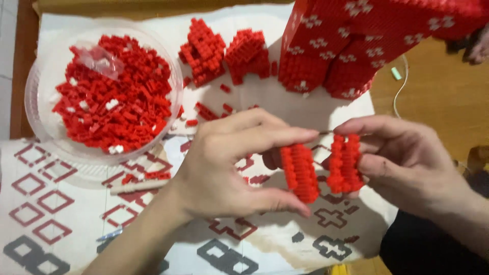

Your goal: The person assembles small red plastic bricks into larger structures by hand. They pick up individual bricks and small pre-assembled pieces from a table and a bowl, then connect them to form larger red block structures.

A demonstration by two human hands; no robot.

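Observation:
My left hand (pixel 229 163) pinches a stack of small red bricks (pixel 299 172) between thumb and fingers. Just to its right, my right hand (pixel 402 160) grips a second red brick stack (pixel 345 163) the same way. The two stacks are held side by side with a narrow gap between them, above a patterned cloth (pixel 61 214).
A clear plastic bowl (pixel 173 76) full of loose red bricks sits at the upper left. Two small red brick assemblies (pixel 204 48) (pixel 248 53) and a large red and white brick model (pixel 351 40) stand at the back. A white cable (pixel 400 97) lies on the wooden table (pixel 438 97).

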